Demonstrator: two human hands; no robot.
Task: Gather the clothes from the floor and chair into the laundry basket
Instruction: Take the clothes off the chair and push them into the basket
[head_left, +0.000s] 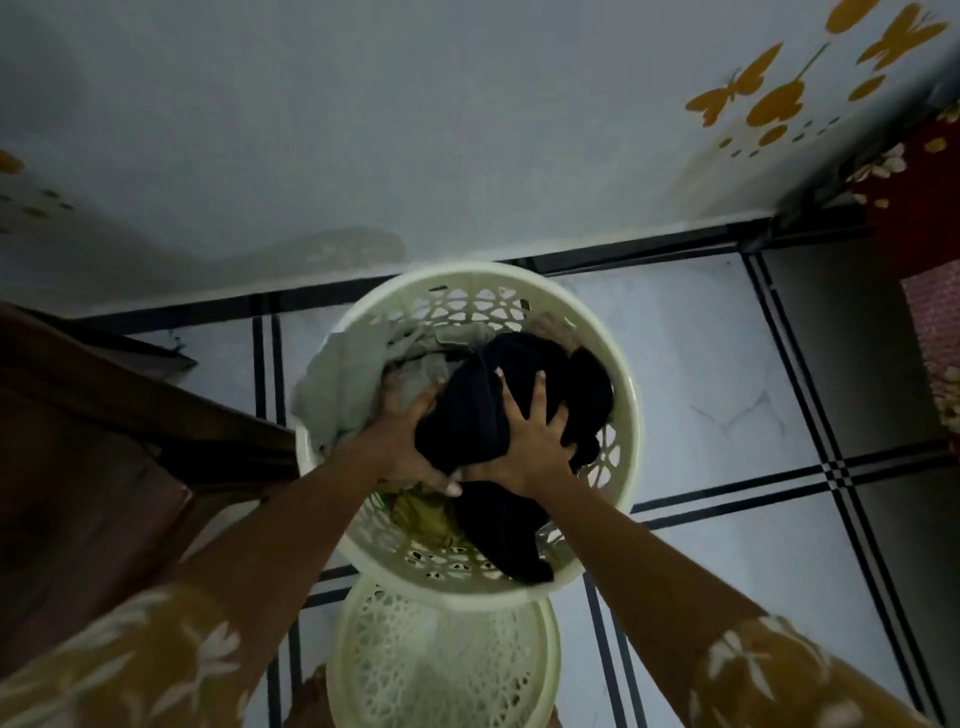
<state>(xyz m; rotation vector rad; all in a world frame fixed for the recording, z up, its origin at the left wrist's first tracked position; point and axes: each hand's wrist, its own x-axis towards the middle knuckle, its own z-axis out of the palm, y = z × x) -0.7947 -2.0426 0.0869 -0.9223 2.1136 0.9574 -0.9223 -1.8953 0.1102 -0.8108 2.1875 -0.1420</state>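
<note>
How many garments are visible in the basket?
3: black garment on top, grey garment on the left, yellow-green garment at the near side. Others may be buried.

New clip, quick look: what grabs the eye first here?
The left hand grips and the right hand presses a black garment into the pale laundry basket at centre frame, on the tiled floor by the wall. A matching round lid lies on the floor nearer the person.
</note>
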